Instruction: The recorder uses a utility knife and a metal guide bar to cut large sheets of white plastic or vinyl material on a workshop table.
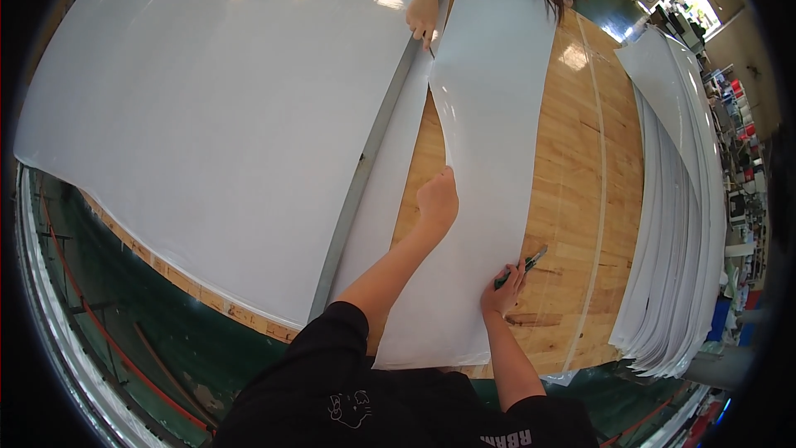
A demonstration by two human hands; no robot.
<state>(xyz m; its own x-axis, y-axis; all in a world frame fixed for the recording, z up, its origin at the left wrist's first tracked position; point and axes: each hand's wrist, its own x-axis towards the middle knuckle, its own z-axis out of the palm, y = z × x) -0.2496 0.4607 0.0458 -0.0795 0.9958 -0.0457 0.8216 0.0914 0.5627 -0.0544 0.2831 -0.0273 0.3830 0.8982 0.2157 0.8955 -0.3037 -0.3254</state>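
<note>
A long white strip of sheet (491,99) runs away from me over the wooden table (572,166). My left hand (438,201) is closed on the strip's left edge, which bows up where it is parted from the sheet beside it. At the strip's right edge my right hand (503,292) grips a utility knife (536,258), its tip pointing away and to the right over the wood. Farther off, a co-worker's hand (423,17) holds a thin cutting tool (431,53) where the strip meets the neighbouring sheet.
Left of the strip lies a long grey metal straightedge (362,158) across a large glossy white sheet (215,133). A thick pile of white sheets (672,257) droops at the table's right side. The co-worker stands at the far end. Metal rails (91,328) run below the table at left.
</note>
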